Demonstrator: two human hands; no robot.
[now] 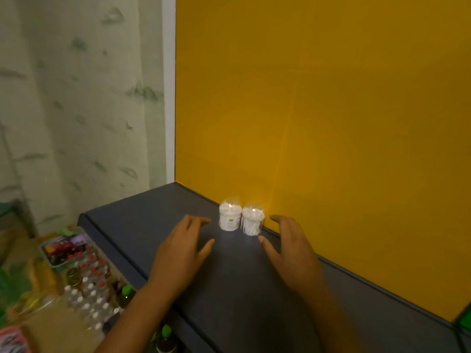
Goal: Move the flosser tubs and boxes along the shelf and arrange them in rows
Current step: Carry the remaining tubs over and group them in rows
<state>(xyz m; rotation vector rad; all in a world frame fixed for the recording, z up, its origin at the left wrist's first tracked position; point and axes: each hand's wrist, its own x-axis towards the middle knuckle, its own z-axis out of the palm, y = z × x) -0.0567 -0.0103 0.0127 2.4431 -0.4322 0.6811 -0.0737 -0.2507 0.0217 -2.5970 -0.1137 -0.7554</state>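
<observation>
Two flosser tubs [240,219] seemingly touching, hands [178,248] apart

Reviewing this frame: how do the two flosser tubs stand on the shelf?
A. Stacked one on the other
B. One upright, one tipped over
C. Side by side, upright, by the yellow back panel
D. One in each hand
C: both tubs, left tub and right tub, stand upright next to each other by the yellow panel, with the left hand and right hand open on either side, holding neither.
</observation>
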